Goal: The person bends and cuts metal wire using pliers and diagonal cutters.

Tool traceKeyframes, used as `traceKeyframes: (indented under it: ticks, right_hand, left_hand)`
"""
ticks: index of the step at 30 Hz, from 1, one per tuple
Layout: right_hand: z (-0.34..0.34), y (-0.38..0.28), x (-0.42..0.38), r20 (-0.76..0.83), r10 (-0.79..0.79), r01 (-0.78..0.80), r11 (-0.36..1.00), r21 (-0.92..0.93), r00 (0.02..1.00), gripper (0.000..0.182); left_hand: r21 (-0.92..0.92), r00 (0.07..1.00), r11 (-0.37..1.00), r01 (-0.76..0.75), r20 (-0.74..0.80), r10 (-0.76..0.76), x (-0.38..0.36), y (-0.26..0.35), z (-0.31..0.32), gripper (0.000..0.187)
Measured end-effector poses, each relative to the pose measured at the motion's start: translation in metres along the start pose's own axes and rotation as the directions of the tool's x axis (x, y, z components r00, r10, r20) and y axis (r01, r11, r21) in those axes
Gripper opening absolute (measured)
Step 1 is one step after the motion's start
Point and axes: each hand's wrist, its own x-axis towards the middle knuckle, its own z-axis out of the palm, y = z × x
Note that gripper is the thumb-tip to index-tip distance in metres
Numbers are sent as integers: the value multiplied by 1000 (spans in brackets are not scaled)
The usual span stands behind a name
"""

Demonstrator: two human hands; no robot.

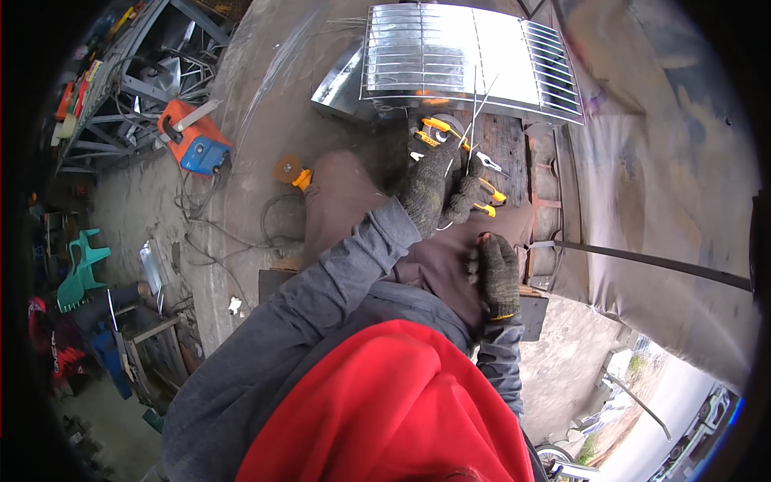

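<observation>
My left hand point(432, 186), in a dark knit glove, reaches over my lap with its fingers closed around thin metal wires point(475, 108). The wires stick up past the glove toward a wire grille. Yellow-orange tool handles point(494, 193) show beside the fingers; whether I grip them cannot be made out. Pliers point(491, 164) with a grey jaw lie just beyond the hand on a dark wooden board point(510, 132). My right hand point(499, 277), also gloved, rests at my thigh with its fingers curled, one bare fingertip showing, and nothing visible in it.
The wire grille point(474, 48) with shiny sheet metal stands ahead. An orange and blue machine point(197, 145) sits at left, its cables running over the floor. An orange tool with a round disc point(287, 169) lies by my knee. A green plastic chair point(80, 269) is farther left.
</observation>
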Motion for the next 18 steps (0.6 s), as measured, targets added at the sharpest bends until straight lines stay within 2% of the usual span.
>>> traceKeyframes:
  ticks: [1, 2, 3, 4, 6, 7, 9, 10, 11, 12, 13, 14, 15, 16, 17, 18]
  right_hand:
    - [0, -4, 2, 5, -5, 5, 1000, -1, 1000, 21]
    - [1, -8, 2, 90, 339, -349, 873, 341, 936, 22]
    - [0, -14, 5, 282, 589, -622, 520, 586, 757, 23]
    - [-3, -23, 15, 284, 587, -623, 522, 582, 758, 23]
    - [-12, -39, 40, 389, 707, -746, 294, 597, 590, 25]
    - [-14, -45, 50, 390, 707, -747, 296, 595, 590, 25]
    - [-16, -55, 67, 390, 676, -719, 304, 626, 625, 25]
    - [-16, -58, 74, 392, 673, -719, 307, 623, 627, 25]
    - [-14, -60, 80, 360, 663, -710, 380, 593, 656, 26]
    - [-13, -62, 86, 330, 649, -696, 451, 559, 686, 27]
    - [-14, -64, 92, 338, 645, -704, 468, 534, 685, 22]
    - [-11, -69, 97, 343, 641, -705, 470, 531, 686, 22]
    - [-7, -78, 103, 164, 551, -556, 685, 471, 818, 22]
    - [-4, -83, 109, -4, 406, -377, 853, 361, 914, 24]
    - [-4, -78, 117, -65, 141, -130, 979, 158, 988, 33]
    - [-3, -78, 118, -62, 138, -126, 979, 162, 989, 33]
  left_hand:
    - [-6, 1000, 1000, -4, 1, 4, -1, 0, -6, 40]
    - [53, 1000, 999, -10, 30, 8, -2, -1, -13, 38]
    - [113, 998, 993, -17, 59, 10, -4, -1, -17, 36]
    - [108, 998, 994, -19, 60, 13, -9, 1, -15, 36]
    - [196, 999, 980, -22, 42, 14, -21, 5, -11, 38]
    - [193, 999, 981, -23, 43, 15, -23, 5, -16, 38]
    - [466, 985, 868, -172, 72, 157, -22, 3, -30, 34]
    - [463, 984, 869, -175, 72, 160, -22, 1, -36, 34]
    - [794, 846, 399, -458, 251, 471, -21, -3, -40, 30]
    - [832, 614, -240, -500, 536, 580, -20, -6, -46, 26]
    - [834, 612, -240, -497, 533, 585, -17, -11, -58, 26]
    - [846, 698, -39, -532, 465, 545, -14, -17, -72, 23]
    - [829, 776, 164, -535, 406, 483, -14, -19, -75, 21]
    - [829, 774, 164, -535, 403, 488, -15, -21, -79, 21]
    - [825, 769, 164, -541, 407, 493, -15, -25, -82, 23]
    - [821, 764, 162, -547, 411, 497, -16, -27, -83, 25]
